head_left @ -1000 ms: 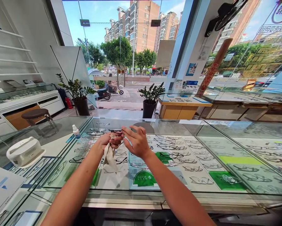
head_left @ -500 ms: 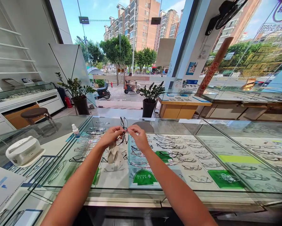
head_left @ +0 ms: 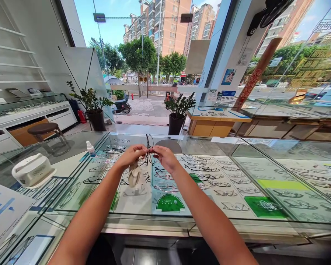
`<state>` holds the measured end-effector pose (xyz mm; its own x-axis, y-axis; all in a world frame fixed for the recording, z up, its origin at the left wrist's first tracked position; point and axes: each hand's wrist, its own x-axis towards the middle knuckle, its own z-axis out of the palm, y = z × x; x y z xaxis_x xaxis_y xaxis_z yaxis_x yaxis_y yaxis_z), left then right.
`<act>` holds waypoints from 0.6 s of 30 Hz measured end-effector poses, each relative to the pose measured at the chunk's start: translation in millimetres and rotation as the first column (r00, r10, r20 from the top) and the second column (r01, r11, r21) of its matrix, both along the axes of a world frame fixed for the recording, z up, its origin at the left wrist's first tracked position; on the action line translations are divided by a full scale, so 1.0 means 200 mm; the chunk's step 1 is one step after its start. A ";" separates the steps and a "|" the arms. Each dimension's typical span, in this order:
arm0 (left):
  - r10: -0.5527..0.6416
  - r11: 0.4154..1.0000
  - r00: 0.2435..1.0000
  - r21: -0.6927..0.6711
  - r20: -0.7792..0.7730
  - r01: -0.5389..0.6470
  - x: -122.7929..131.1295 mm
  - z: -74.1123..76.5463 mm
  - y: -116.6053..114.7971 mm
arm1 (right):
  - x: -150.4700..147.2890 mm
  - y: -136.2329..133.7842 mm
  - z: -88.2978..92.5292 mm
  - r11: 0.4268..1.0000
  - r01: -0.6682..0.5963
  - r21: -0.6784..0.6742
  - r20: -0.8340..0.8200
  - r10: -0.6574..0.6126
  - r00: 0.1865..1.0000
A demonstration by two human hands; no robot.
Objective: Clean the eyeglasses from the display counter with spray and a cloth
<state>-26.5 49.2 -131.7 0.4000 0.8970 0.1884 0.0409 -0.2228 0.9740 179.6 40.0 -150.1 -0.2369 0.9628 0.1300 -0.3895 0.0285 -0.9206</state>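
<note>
Above the glass display counter (head_left: 171, 222), dark-framed eyeglasses (head_left: 150, 140) are held turned on end, one lens up and one down. My left hand (head_left: 131, 155) is closed at their middle, with a beige cloth (head_left: 135, 176) hanging from its fingers. From the other side, my right hand (head_left: 166, 157) pinches the frame near the bridge, fingertips close to the left ones. Part of the lower lens is hidden behind the fingers. Under the glass lie rows of eyeglass frames (head_left: 201, 173) and a green semicircular card (head_left: 170, 202).
A small spray bottle (head_left: 90, 149) stands on the counter to the left. Farther left is a white device (head_left: 32, 171), with a printed sheet (head_left: 5, 213) nearer me. Potted plants (head_left: 177, 123) and a stool (head_left: 44, 129) stand beyond the counter.
The view has shifted slightly. The eyeglasses stay upright between both hands, turned a little, and the right fingers have shifted on the frame. The cloth still hangs from my left hand.
</note>
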 end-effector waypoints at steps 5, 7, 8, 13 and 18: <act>0.019 0.988 0.988 -0.152 0.153 0.004 -0.02 0.00 0.02 | 0.07 0.00 0.03 0.986 -0.157 -0.060 -0.085 0.151 0.985; -0.027 0.977 0.957 -0.194 0.290 0.086 -0.04 0.01 0.02 | 0.09 0.00 0.04 0.968 -0.228 -0.101 -0.096 0.218 0.971; -0.062 0.969 0.930 -0.200 0.362 0.143 -0.05 0.02 0.02 | 0.10 0.00 0.04 0.958 -0.264 -0.116 -0.097 0.253 0.962; -0.147 0.914 0.787 -0.221 0.599 0.339 -0.08 0.04 0.01 | 0.10 -0.01 0.04 0.908 -0.397 -0.131 -0.090 0.388 0.917; -0.060 0.883 0.714 -0.296 0.698 0.363 -0.08 0.05 0.00 | 0.08 -0.02 0.04 0.932 -0.351 -0.086 -0.113 0.341 0.933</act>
<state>-41.9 48.3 -121.1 0.4988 0.8560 0.1360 -0.6345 0.2538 0.7300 195.9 36.5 -141.7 -0.5494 0.8324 0.0724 -0.4436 -0.2171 -0.8695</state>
